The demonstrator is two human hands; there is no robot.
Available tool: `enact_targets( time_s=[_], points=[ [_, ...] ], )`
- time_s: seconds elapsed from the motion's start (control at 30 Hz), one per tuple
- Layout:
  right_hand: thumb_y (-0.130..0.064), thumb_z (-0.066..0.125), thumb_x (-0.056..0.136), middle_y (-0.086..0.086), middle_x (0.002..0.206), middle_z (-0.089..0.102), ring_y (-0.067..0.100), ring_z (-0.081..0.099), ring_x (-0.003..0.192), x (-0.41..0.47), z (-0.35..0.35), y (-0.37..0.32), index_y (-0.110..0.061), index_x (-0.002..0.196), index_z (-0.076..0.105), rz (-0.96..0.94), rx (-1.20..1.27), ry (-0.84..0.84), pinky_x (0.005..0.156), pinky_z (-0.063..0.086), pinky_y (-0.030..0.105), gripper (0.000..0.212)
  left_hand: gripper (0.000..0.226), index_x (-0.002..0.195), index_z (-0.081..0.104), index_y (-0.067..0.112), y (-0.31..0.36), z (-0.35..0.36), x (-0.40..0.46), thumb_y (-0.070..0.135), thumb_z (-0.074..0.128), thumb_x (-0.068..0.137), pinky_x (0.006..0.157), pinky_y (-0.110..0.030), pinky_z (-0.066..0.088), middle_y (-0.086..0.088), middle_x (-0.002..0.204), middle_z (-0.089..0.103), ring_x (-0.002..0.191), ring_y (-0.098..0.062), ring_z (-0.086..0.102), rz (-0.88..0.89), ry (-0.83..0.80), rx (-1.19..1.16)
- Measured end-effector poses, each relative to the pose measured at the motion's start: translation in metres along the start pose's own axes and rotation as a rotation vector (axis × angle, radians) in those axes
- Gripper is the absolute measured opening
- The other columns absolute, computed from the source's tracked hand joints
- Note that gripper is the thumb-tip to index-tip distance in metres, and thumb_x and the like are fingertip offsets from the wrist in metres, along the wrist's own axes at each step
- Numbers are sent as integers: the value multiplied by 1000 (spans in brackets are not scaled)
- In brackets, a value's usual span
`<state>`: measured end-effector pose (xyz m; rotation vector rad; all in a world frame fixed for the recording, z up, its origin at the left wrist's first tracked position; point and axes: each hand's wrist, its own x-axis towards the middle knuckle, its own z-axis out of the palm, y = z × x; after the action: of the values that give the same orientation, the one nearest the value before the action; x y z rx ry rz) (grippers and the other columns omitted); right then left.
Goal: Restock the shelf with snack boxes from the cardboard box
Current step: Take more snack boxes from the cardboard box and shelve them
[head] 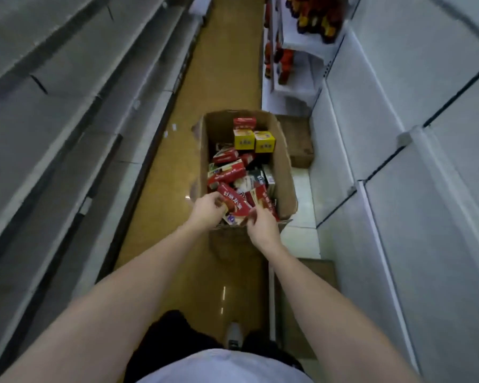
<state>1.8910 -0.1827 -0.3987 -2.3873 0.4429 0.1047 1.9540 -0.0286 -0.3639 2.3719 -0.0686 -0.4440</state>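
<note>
Reaching into the cardboard box [282, 172], your left hand [205, 210] grips a red snack box [234, 201], right hand [262, 223] pinches its near end.

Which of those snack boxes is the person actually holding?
The red box at the cardboard box's near end; the left hand grips it, the others lie loose.

White shirt [224, 366], dark trousers [172, 338], pale shoe [234, 334] (arms bare).
</note>
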Motion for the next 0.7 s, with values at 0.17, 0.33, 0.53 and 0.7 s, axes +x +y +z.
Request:
enact_targets(
  time_s=[0.17, 0.33, 0.53, 0.7],
  points=[
    [-22, 60, 96, -2, 117, 58, 19, 59, 109, 28, 6, 17, -22, 114, 57, 102, 16, -3, 95, 52, 38, 19, 25, 120, 58, 17, -4, 20, 31, 24, 60, 96, 56, -13, 39, 2, 109, 61, 80, -6, 55, -74, -122, -32],
    [-20, 60, 95, -1, 121, 59, 19, 58, 113, 61, 24, 12, -20, 125, 57, 173, -2, -24, 97, 52, 39, 30, 30, 125, 54, 16, -20, 26, 75, 19, 58, 96, 61, -17, 41, -1, 114, 59, 94, -15, 57, -106, -194, -64],
    [-17, 61, 94, 2, 123, 59, 20, 57, 116, 106, 35, -3, -14, 129, 55, 233, -36, -53, 98, 49, 34, 36, 33, 127, 52, 13, -33, 24, 131, 11, 57, 95, 75, -24, 49, -1, 119, 62, 102, -17, 61, -47, -288, -32],
    [-19, 63, 93, 5, 133, 53, 24, 53, 123, 141, 41, -2, -16, 135, 50, 334, -58, -121, 105, 46, 44, 45, 45, 131, 52, 23, -43, 42, 172, 15, 60, 88, 96, -44, 53, -1, 129, 57, 114, -22, 59, 26, -382, 130]
  ],
)
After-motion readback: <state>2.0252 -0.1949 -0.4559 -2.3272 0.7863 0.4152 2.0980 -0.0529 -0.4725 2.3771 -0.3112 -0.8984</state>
